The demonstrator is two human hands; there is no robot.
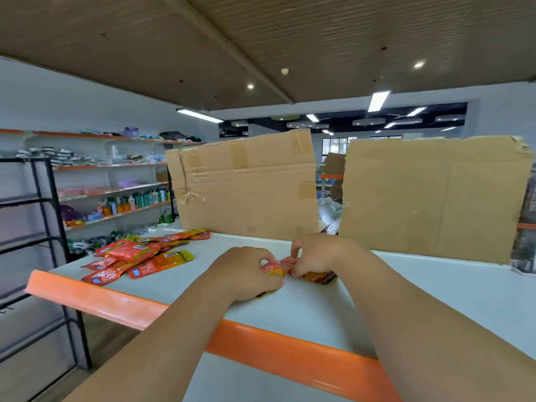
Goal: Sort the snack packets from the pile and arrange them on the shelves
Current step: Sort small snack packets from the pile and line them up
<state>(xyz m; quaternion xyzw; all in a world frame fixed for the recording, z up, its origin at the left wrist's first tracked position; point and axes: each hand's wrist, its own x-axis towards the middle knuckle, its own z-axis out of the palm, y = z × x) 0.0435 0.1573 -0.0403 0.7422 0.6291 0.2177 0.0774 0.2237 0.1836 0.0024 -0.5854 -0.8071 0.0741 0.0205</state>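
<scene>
A pile of red, orange and yellow snack packets (136, 256) lies on the left part of a white shelf top (435, 294) with an orange front edge (261, 340). In the middle of the shelf both hands meet over a small group of packets (319, 276). My left hand (246, 271) has curled fingers and pinches a red-orange packet (272, 268). From the other side my right hand (316, 250) pinches the same small packets. Part of these packets is hidden under the hands.
Two upright cardboard sheets (246, 184) (429, 195) stand along the back of the shelf with a gap between them. A black metal rack (37, 227) stands at the left. Wall shelves with bottles and goods (116, 195) run behind it.
</scene>
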